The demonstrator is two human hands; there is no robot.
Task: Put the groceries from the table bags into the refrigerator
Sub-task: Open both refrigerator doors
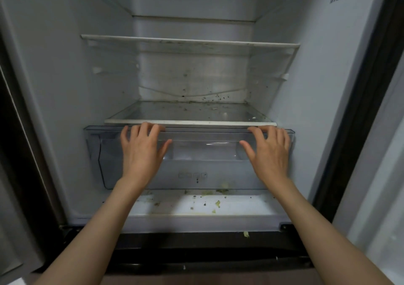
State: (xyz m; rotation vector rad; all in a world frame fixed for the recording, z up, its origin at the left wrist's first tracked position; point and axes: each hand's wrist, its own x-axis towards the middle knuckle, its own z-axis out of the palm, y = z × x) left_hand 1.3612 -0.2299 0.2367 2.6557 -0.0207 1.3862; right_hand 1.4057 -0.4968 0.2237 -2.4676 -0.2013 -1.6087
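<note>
Resting both hands, left [140,151] and right [270,151], fingers spread flat, on the clear crisper drawer [203,169] in the refrigerator [317,88].

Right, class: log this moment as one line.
left hand: on clear plastic crisper drawer | right hand: same | fridge shelves: no groceries

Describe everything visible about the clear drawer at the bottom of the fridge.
The clear drawer is a see-through plastic bin with a moulded recess across its front. It sits level under the lower glass shelf, in the bottom of the refrigerator. It looks empty, apart from small greenish scraps near its base. Both hands touch its top front edge: the left hand near its left side, the right hand near its right.
</note>
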